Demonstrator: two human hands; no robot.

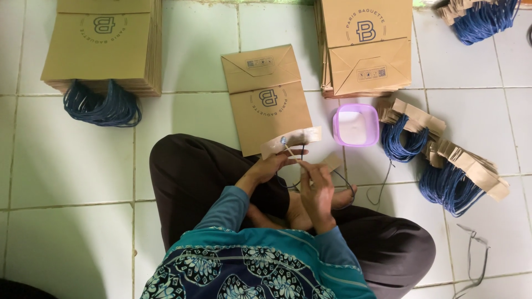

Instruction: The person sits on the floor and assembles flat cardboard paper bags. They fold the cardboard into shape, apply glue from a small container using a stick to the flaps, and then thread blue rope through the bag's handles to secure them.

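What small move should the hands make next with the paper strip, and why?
Probably lower the paper strip onto the top edge of the flat brown bag. The left hand holds the strip just above that bag, and the right hand holds a thin stick at it, beside the purple tub.

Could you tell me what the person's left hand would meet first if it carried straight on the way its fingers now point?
The left hand points up and to the right, so it would likely first meet the brown paper strip just past its fingertips, then the flat paper bag. Heights above the floor are hard to judge.
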